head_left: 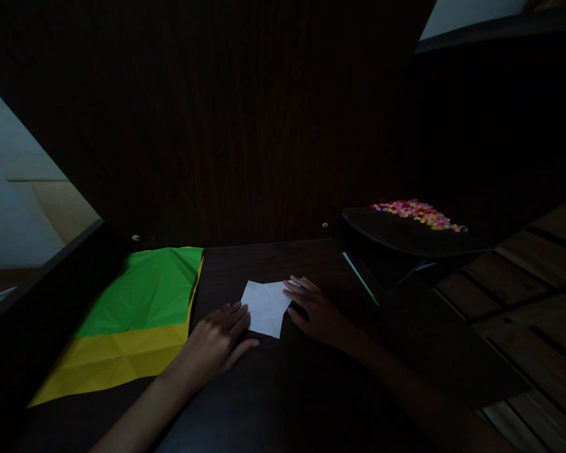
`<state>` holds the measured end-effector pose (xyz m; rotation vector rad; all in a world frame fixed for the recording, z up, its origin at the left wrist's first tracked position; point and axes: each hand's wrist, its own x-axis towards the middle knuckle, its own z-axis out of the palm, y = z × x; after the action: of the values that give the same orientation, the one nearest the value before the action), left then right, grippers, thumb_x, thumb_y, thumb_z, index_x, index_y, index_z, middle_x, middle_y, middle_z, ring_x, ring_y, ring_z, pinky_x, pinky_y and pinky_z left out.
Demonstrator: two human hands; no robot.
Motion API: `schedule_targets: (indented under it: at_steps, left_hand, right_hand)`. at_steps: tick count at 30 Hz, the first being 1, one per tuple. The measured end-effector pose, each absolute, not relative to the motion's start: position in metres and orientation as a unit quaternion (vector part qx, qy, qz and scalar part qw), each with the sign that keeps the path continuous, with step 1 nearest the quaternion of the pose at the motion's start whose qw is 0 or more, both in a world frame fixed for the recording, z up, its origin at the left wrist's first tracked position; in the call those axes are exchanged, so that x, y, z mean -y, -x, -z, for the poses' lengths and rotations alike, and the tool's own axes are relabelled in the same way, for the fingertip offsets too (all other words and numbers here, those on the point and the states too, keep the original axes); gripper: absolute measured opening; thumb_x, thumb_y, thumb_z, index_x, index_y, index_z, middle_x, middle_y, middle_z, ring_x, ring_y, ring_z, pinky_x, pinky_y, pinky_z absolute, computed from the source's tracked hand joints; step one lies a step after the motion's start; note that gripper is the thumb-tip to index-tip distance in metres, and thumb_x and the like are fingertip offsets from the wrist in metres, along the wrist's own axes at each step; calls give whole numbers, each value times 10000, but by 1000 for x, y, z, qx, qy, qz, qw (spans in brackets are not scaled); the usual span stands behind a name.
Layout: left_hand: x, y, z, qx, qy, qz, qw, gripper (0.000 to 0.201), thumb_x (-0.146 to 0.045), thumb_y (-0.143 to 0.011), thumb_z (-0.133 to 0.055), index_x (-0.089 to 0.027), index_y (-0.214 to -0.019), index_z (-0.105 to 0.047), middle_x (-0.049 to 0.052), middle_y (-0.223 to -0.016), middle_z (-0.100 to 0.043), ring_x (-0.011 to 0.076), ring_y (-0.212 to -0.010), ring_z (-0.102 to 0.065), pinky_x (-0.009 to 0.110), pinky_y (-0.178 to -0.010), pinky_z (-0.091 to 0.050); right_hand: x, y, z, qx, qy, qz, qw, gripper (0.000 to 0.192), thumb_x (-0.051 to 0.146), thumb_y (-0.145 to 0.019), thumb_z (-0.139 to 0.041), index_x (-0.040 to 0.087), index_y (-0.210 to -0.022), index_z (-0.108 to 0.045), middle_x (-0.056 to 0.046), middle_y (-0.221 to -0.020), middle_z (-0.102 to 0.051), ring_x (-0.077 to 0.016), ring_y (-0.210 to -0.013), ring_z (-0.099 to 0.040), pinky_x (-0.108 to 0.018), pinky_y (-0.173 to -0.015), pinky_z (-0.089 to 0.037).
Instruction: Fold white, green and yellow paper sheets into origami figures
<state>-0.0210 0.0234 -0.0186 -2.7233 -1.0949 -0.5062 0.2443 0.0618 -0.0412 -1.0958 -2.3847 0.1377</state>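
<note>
A small white folded paper (266, 307) lies flat on the dark wooden table (283, 390). My left hand (217, 340) rests palm down at the paper's left edge, its fingertips touching the lower left corner. My right hand (314, 308) lies on the right side, fingers spread and pressing on the paper's upper right edge. Neither hand grips the paper.
A creased green sheet (146, 292) on a yellow sheet (117, 358) lies to the left. At the right stands a dark tray (396, 233) with several small colourful pieces (417, 214), and a thin green strip (361, 279) beside it. Wooden slats (523, 296) run along the right.
</note>
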Motion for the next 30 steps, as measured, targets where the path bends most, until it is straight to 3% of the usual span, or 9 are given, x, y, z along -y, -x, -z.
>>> schedule_targets:
  at_steps: [8,19,26,30]
  left_hand:
    - [-25,22,17,288,938,136,137,273,-225,-977,-400,-116,-1104,-616,144,-1057,-715,259,-955,-687,390,-792,-570]
    - [-25,20,17,303,931,181,95,218,-238,-955,-465,-146,-1077,-622,110,-1006,-716,234,-894,-685,359,-745,-553]
    - [-22,15,15,342,916,193,76,238,-214,-957,-427,-165,-1036,-646,85,-936,-704,225,-821,-651,391,-742,-531]
    - [-21,14,17,371,901,223,17,198,-229,-938,-478,-171,-1003,-656,87,-1011,-694,234,-888,-641,411,-800,-524]
  right_hand:
    - [-58,-245,37,895,370,-91,233,397,228,-886,-517,174,-1277,-558,-115,-1357,-534,-241,-1303,-432,-466,-1063,-389]
    - [-59,-244,40,895,347,-68,272,284,219,-933,-491,194,-1183,-623,-74,-1263,-618,-231,-1221,-511,-441,-1030,-419]
    - [-57,-240,33,888,322,-88,315,232,211,-929,-505,230,-1114,-642,-63,-1104,-696,-225,-1038,-597,-436,-900,-479]
    - [-55,-238,31,889,302,-100,328,184,203,-920,-518,215,-1057,-639,-64,-1046,-701,-222,-995,-589,-424,-863,-486]
